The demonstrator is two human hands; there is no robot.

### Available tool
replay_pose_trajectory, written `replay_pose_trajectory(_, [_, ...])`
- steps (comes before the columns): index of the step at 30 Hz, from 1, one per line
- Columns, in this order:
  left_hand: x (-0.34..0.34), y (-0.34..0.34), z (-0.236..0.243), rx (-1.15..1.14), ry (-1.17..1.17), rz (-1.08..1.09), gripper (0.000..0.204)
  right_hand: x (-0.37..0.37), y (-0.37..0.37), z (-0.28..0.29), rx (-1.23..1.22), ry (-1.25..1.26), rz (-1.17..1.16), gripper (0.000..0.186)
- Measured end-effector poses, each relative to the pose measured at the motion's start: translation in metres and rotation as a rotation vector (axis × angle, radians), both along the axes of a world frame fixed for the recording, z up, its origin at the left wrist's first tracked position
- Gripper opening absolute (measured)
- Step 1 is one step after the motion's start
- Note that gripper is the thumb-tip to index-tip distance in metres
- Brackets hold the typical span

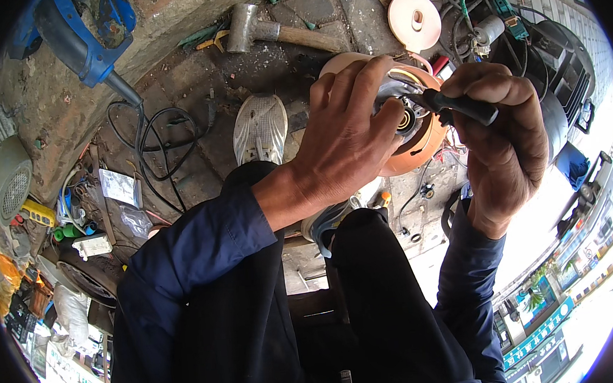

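Observation:
A round orange housing (424,144) with a dark centre and a brass-coloured ring (406,119) sits between my knees and the mallet. My left hand (338,135) grips its left side, fingers curled over the top and thumb beside the centre. My right hand (500,133) is closed on a black-handled tool (474,108), probably pliers, whose metal tip reaches into the housing's middle. My fingers and the tool hide part of the centre.
A mallet (243,28), pale disc (414,21) and cables (146,154) lie behind. A blue power tool (78,40) is upper left, small parts and bags (120,188) left, a black machine (563,70) right. My shoes (258,127) flank the work.

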State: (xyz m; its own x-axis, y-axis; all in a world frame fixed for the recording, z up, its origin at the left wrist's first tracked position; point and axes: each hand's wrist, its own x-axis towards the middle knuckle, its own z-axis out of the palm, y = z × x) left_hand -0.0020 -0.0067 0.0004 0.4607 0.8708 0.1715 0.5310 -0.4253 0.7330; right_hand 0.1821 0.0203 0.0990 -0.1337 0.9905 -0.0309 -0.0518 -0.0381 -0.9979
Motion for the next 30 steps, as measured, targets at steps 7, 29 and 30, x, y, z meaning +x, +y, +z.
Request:
replay_pose_trajectory(7, [0.0,0.0,0.0,0.01,0.001,0.002,0.049,0.001,-0.001,-0.003,0.011,-0.014,-0.022,0.032])
replay_pose_trajectory(29, [0.0,0.001,0.0,-0.009,-0.007,-0.007,0.054,-0.012,-0.02,0.005,-0.015,-0.002,-0.536,0.042])
replay_pose_trajectory(30, [0.0,0.001,0.0,-0.012,-0.015,-0.005,0.054,-0.006,-0.017,0.004,0.007,0.026,-0.435,0.041])
